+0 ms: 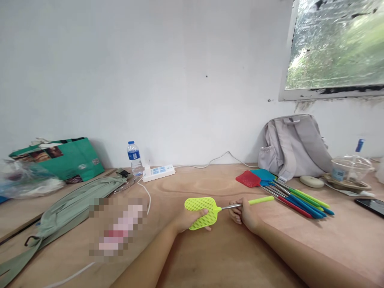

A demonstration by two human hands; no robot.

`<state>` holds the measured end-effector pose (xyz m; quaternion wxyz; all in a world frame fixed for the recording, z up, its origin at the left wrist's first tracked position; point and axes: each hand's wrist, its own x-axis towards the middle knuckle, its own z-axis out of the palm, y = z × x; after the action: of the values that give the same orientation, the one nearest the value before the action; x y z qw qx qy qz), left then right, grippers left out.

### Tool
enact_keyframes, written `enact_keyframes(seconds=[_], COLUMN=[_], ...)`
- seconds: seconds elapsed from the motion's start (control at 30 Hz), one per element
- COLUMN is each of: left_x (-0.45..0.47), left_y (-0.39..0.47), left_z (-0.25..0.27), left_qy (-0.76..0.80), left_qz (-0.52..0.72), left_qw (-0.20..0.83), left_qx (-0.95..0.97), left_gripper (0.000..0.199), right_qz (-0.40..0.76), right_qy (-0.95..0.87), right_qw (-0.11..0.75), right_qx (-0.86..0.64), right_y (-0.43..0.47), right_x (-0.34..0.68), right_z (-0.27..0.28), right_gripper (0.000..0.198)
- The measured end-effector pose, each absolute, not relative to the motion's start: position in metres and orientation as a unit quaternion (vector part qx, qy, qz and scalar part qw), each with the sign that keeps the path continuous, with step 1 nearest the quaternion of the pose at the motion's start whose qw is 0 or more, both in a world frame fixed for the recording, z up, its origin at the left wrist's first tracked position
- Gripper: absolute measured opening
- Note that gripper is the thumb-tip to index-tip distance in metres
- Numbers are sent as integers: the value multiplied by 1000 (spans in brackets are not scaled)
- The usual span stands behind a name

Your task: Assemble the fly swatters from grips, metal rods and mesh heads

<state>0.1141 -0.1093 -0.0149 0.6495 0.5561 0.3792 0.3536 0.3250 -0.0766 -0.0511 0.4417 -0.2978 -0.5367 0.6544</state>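
Note:
A yellow-green fly swatter (210,214) lies crosswise between my two hands, just over the wooden table. My left hand (190,219) grips its perforated head, thumb on top and fingers underneath. With fingers wrapped round the metal shaft, my right hand (244,214) holds it where it meets the yellow-green handle (261,200). Beyond that hand, to the right, lies a pile of fly swatters with blue, green and red handles (310,208). A red swatter head (248,179) and blue heads (264,175) point to the left.
A grey backpack (295,146) leans on the wall, near a plastic cup (349,170) and a phone (372,206). At left are a green bag (72,158), a grey-green sling bag (75,204) and a blurred-out object (120,230). A water bottle (135,158) stands beside a white power strip (159,173).

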Motion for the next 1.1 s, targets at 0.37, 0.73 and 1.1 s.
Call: enact_keyframes(seconds=[0.37, 0.73, 1.1], left_x=[115, 111, 72], left_y=[-111, -98, -72], left_z=[-15, -23, -22], left_qy=[384, 375, 425], left_qz=[349, 378, 451], left_qw=[642, 678, 672], left_qx=[564, 507, 406], left_gripper=[47, 42, 37], right_qz=[713, 674, 515], right_qy=[-507, -550, -560], right_qw=[414, 380, 547], right_qx=[-250, -313, -350], right_y=[-85, -77, -57], right_x=[319, 315, 358], right_z=[-51, -54, -31], right_gripper=[29, 32, 25])
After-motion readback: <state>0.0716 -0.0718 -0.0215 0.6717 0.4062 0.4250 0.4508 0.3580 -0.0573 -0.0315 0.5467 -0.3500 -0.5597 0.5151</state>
